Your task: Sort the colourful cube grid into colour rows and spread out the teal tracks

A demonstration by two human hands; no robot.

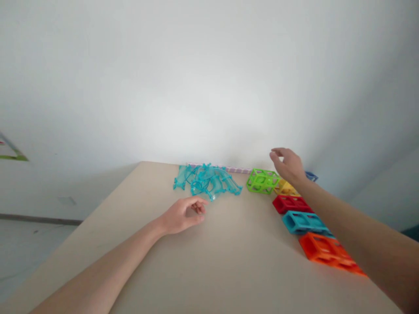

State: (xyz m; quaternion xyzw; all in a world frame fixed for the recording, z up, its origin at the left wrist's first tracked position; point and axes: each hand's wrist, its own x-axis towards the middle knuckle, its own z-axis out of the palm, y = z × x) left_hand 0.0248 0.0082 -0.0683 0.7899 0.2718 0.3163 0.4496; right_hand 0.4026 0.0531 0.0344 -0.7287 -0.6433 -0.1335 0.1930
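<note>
My left hand [183, 214] rests on the table, its fingers loosely curled and the thumb apart from them, with nothing inside. Just beyond its fingertips lies a pile of translucent blue plastic pieces [207, 179], some of them curved. My right hand [288, 165] hovers over the yellow hollow block [285, 188], fingers bent and a gap between thumb and forefinger; I see nothing in it. To its left stands a green openwork block [262, 181]. Red [291, 204], light blue [306, 222] and orange [329, 252] hollow blocks run toward me, partly covered by my right forearm.
The pale table [229, 266] meets a white wall [209, 78] at the back. A purple patterned strip [240, 170] lies along that edge. A dark blue piece [311, 176] shows behind my right wrist. At far left, a green-edged picture [11, 150] hangs on the wall.
</note>
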